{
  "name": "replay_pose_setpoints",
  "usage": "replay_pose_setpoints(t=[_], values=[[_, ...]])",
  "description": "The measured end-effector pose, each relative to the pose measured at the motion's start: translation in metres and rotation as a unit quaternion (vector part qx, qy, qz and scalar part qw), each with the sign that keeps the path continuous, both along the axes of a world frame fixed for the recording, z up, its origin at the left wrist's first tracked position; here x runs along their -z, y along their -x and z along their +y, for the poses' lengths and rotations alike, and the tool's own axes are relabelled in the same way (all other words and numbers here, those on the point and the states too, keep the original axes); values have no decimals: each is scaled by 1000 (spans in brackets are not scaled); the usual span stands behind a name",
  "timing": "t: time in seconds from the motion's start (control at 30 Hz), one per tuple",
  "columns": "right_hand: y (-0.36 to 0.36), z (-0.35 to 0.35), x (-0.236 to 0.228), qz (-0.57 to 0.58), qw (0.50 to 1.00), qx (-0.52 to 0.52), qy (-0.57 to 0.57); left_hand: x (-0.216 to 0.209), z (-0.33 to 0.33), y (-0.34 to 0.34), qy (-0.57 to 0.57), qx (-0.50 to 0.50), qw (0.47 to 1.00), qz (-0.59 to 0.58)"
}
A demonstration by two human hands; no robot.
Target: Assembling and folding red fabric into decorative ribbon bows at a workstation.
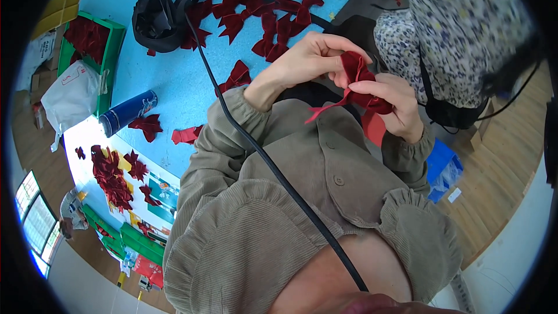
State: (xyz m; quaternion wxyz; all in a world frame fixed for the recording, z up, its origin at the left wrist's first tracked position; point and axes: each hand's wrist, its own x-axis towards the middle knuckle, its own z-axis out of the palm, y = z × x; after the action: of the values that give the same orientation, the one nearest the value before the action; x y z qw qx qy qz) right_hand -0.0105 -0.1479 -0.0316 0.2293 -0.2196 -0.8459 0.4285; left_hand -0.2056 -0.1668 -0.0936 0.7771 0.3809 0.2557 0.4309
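Between my hands is a dark red velvet bow (356, 68), held off the table edge in front of my body. My left hand (311, 58) pinches its upper part between thumb and fingers. Lower down, my right hand (398, 102) grips the other side, its thumb laid across the fabric. A narrow red ribbon tail (322, 110) hangs out to the left below my fingers. The folds inside my right palm are partly hidden. On the blue table, a loose red bow (235, 75) lies near my left wrist.
Several red bows (250, 6) spread over the blue table (180, 81). A black headset-like device (156, 20) with straps, a blue can (128, 113) and a green crate (113, 52) of red pieces stand left. A black cable (261, 151) crosses my front. A person in a patterned sleeve (459, 23) is close at right.
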Motion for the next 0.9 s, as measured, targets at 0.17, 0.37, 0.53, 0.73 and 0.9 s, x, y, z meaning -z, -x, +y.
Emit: replay_pose_setpoints(t=[0.17,0.37,0.53,0.73,0.9], values=[[5,-2,-11,-93,991,0,-91,-18,-7,-7,-39,-58,986,151],[21,-17,5,38,986,122,-104,-23,-23,-26,-61,-223,951,204],[30,-30,16,189,927,314,80,-34,-21,-26,-60,-320,915,238],[45,-25,16,269,863,414,108,-56,-11,-45,-132,-435,864,217],[45,-17,13,258,852,447,87,-50,-7,-46,-154,-397,877,224]])
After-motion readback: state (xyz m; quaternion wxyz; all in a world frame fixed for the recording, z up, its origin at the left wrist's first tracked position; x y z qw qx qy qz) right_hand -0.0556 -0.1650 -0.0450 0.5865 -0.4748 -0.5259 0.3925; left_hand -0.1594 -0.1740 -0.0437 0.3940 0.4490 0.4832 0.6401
